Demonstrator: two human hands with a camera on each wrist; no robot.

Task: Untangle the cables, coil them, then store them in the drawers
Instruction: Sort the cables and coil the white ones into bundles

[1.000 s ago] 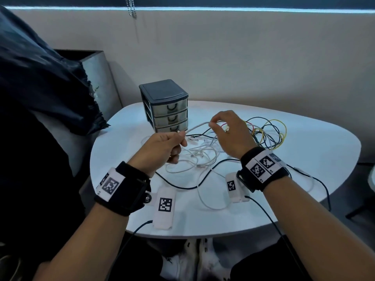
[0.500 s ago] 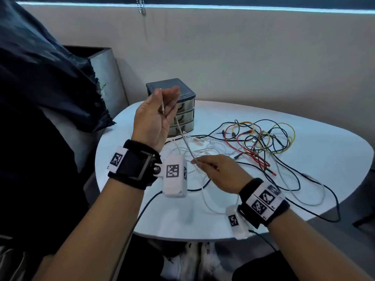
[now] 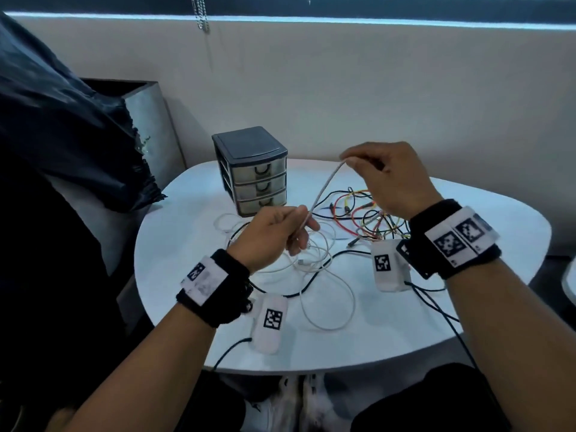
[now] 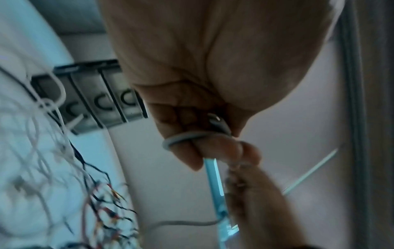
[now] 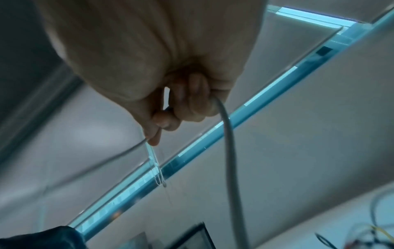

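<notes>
Coiling white cable (image 3: 324, 188): left hand (image 3: 274, 235) grips wound end, right hand (image 3: 386, 179) pinches the run. Suggest even loops, light tension, clear of far-right tangle (image 3: 367, 213).

A white rounded table (image 3: 467, 307) carries it all. At its back left stands a small dark three-drawer unit (image 3: 254, 173), drawers closed. Loose white cables (image 3: 327, 294) loop across the middle, a black cable (image 3: 299, 291) runs through them, and a tangle of red, yellow and black wires (image 3: 358, 213) lies just right of the drawers.
</notes>
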